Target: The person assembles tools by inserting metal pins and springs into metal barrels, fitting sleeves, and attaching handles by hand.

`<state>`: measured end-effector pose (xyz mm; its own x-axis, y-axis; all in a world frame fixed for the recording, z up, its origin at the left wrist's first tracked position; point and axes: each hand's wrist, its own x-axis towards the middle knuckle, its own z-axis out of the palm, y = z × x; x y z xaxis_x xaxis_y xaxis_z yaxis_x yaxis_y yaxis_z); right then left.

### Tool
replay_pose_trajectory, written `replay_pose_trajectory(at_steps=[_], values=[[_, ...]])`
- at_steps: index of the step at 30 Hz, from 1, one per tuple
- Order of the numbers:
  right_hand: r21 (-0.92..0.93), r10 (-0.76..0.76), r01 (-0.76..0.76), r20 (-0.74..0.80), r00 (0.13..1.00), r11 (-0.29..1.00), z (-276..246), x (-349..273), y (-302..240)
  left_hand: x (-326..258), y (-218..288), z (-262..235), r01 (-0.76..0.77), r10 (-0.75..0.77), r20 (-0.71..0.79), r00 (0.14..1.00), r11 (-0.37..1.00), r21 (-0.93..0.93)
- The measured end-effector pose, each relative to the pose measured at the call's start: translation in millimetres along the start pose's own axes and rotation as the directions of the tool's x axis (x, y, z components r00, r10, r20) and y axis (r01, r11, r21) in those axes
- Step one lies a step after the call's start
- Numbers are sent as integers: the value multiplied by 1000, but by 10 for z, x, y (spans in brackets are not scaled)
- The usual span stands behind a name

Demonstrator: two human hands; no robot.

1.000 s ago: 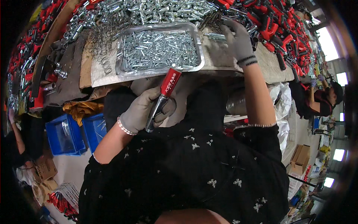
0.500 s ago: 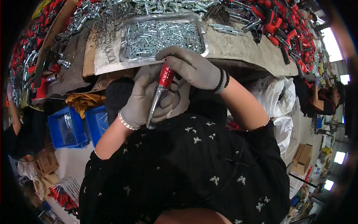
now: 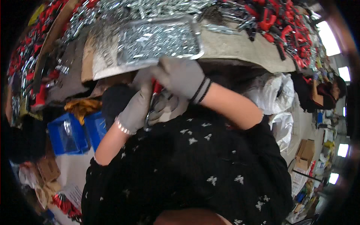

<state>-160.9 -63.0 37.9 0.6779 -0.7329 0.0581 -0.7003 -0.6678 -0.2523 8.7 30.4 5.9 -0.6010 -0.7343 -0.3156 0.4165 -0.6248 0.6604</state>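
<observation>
Grey knit gloves: both hands wear them; left hand [image 3: 137,108] and right hand [image 3: 180,77] are brought together in front of the chest, just below the bench edge.
Left hand: closed around the red-handled tool [image 3: 155,89], which stands roughly upright in the fist; only a strip of red handle and a grey metal part below it show between the gloves.
Right hand: laid over the top of the tool, fingers curled down on the handle end; exactly what the fingertips pinch is hidden.
Tool position: held in the air between the body and the bench, touching neither, just below the metal tray [image 3: 159,39].
Metal tray: shallow, filled with small bright metal parts, resting on a brown board at the near edge of the workbench [image 3: 240,47].
Bench surroundings: loose bright metal parts beyond the tray; more red-handled tools [image 3: 270,18] heaped at the far right.
Below bench: blue bins [image 3: 69,133] to the left; white bags [image 3: 273,90] to the right.
Step in hand (judgement): fitting or seating a part at the tool's upper end, two-handed.
Next move requires (judgement): steady left grip, with the right hand pressing or turning in line with the handle, since the joint itself is covered.
</observation>
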Motion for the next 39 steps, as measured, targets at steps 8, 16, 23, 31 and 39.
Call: replay_pose_trajectory(at_steps=[8, 16, 23, 31, 39], values=[[231, 371, -295, -674, 638, 927, -736, 281, 1620, -65, 14, -4, -24, 198, -311, 929, 874, 486], [-60, 569, -600, -259, 781, 797, -538, 326, 2463, 17, -43, -109, -11, 147, -310, 939, 916, 401], [201, 557, -521, -362, 748, 830, -586, 93, 2345, 73, 5, -200, -47, 204, -280, 938, 875, 482], [418, 4, -10, 15, 1000, 909, -673, -541, 543, 195, 106, -119, -217, 436, -27, 899, 499, 839], [706, 190, -220, 122, 974, 674, -444, -762, 511, 338, 161, 92, -110, 474, 62, 878, 75, 991]])
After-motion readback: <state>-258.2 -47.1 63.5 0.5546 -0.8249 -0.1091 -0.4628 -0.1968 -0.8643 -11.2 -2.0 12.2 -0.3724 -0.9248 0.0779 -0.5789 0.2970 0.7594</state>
